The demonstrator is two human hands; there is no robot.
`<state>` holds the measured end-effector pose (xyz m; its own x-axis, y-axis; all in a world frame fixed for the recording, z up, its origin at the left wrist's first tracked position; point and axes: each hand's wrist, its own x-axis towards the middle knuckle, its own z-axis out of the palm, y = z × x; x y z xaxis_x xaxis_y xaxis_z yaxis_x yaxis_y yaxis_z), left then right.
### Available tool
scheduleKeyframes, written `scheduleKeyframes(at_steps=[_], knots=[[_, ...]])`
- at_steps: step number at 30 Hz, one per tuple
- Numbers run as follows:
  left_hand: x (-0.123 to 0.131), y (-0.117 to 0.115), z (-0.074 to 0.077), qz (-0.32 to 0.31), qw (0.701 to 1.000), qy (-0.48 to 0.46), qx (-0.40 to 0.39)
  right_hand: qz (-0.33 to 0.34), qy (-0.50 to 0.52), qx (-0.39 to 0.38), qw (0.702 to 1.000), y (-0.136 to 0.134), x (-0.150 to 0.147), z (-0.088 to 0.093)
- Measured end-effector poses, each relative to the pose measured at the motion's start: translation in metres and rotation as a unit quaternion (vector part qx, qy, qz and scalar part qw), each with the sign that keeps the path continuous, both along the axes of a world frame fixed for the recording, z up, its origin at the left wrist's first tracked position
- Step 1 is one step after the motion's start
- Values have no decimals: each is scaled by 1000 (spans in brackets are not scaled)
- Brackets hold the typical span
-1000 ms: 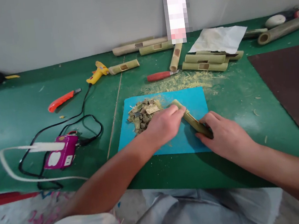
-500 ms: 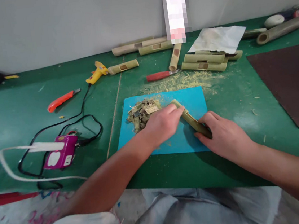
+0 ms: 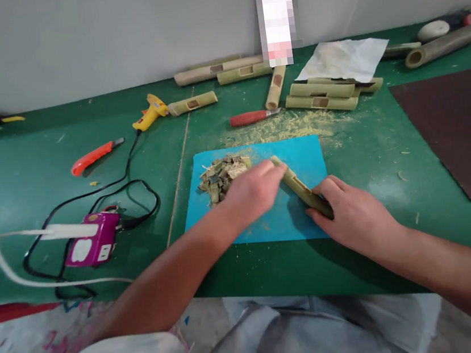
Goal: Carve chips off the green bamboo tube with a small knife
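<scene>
A short green bamboo tube (image 3: 297, 185) lies slanted on a blue cutting mat (image 3: 308, 159). My right hand (image 3: 352, 216) is closed round its near end. My left hand (image 3: 252, 191) rests with curled fingers on the tube's far end, next to a heap of small bamboo chips (image 3: 220, 175) on the mat. Whether the left hand pinches a chip or only the tube is hidden by the fingers.
On the green table lie several bamboo tubes (image 3: 320, 97), a red-handled knife (image 3: 252, 118), an orange utility knife (image 3: 93, 156), a yellow glue gun (image 3: 148, 113) with black cord, a purple power strip (image 3: 93, 245), white paper (image 3: 344, 60), sawdust (image 3: 285, 127) and a dark brown board (image 3: 459, 129).
My left hand has slid slightly left and up along the tube's far end. The right hand and tube stay where they were; the view has shifted a little.
</scene>
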<state>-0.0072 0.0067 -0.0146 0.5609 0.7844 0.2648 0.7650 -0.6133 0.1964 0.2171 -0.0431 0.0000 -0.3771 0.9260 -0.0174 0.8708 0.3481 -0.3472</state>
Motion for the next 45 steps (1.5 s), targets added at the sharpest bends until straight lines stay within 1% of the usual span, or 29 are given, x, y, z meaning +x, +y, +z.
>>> scheduleKeyframes(at_steps=[2,3,6,8,9,12,14,16,17,20,21,24,27,28,31,32,34,38,41,44,45], knots=[[1,-1,1,16,1000,0,9,-2,-1,2,1000,0,0,1],[1,-1,1,14,1000,7,11,-1,-2,2,1000,0,0,1],[1,0,2,-23,1000,5,-12,0,-5,3,1000,-1,0,0],[0,0,2,3,1000,-3,0,-2,-4,5,1000,-1,0,0],[0,1,2,28,999,-5,14,-2,-4,5,1000,-1,0,0],[1,0,2,-9,1000,16,-4,4,-4,5,1000,-1,1,-1],[1,-1,1,-15,1000,6,-10,5,-2,9,1000,-1,1,-1],[2,-2,2,17,1000,-4,6,3,-2,9,1000,-1,1,0],[2,-2,2,22,1000,-4,12,5,-3,8,1000,-1,1,0],[2,-5,2,-31,999,17,-5,9,-2,4,1000,0,1,0],[2,-5,3,-29,1000,9,-5,8,-1,3,1000,0,1,0],[1,-5,3,36,999,8,28,2,1,4,1000,0,1,0],[1,-4,2,-4,1000,18,12,4,1,0,1000,-1,1,0],[1,-4,2,-2,1000,9,9,3,3,0,1000,-1,1,0],[1,-4,2,37,999,-2,19,2,7,5,1000,-1,1,-1],[2,-5,2,10,1000,6,9,4,7,6,1000,-1,1,-1],[2,-5,2,-16,1000,10,1,6,7,6,1000,-1,1,-1],[2,-5,4,49,998,-1,34,3,7,9,1000,-1,1,-2],[3,-5,4,-6,1000,14,9,8,8,7,1000,-1,1,-2],[3,-6,4,39,999,-4,25,5,6,4,1000,-1,0,-1],[4,-6,4,41,999,-2,26,5,6,5,1000,-1,0,0]])
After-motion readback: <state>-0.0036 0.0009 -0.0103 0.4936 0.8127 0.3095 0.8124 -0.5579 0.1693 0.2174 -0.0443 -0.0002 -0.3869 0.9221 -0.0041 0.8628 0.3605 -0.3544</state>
